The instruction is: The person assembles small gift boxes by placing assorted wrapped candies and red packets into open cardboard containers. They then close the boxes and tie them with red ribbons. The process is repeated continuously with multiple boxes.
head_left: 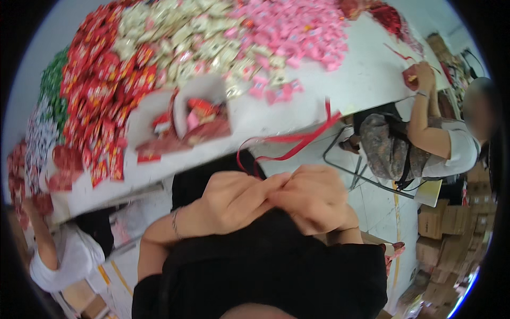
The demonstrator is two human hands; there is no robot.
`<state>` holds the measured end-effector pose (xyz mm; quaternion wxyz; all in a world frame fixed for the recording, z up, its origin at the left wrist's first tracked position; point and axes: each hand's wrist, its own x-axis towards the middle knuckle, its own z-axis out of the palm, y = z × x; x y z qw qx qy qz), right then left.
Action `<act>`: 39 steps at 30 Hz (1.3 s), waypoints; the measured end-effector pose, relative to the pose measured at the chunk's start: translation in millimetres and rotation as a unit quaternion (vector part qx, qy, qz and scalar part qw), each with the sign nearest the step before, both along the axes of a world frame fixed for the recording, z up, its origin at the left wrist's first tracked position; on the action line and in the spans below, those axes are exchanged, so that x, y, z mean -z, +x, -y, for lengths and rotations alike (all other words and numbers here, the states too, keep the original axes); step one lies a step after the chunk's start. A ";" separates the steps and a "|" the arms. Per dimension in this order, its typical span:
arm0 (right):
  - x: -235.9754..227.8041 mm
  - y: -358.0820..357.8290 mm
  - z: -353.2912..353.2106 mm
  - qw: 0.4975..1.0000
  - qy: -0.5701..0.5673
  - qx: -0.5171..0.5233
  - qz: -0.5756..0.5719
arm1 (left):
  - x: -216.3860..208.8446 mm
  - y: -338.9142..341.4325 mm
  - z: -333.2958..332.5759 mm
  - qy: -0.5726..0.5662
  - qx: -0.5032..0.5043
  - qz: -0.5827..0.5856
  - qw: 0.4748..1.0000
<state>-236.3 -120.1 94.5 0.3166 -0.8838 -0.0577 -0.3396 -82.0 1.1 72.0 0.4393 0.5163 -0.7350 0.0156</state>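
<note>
My left hand (234, 199) and my right hand (313, 198) meet in front of my chest, both closed, fingertips pressed together. A long red ribbon (297, 146) comes out from behind my left hand, loops up and trails away toward the upper right past the table edge. What lies between the fingers of my right hand is hidden. Beyond my hands, two open white-and-red boxes (215, 133) stand side by side at the table's near edge, with a few red and pink packets inside.
The white table (260, 119) bears heaps of red packets (101, 80), cream packets (175, 32), pink packets (297, 32) and green packets (53, 74). A co-worker (425, 133) handles a red box at right; another person (64, 255) works at left. Cardboard boxes (454, 220) are stacked at far right.
</note>
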 end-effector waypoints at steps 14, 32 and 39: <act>24.0 49.5 -24.3 0.965 0.195 -0.103 -0.143 | -8.0 28.5 -63.3 -0.028 -0.210 -0.096 0.973; 45.5 -61.9 110.7 0.689 0.585 -0.364 0.226 | 10.0 98.0 -135.3 -0.153 -0.561 -0.290 0.760; 51.8 -21.7 50.7 0.874 0.484 0.027 0.032 | 10.3 29.4 -92.3 0.044 -0.437 -0.264 0.859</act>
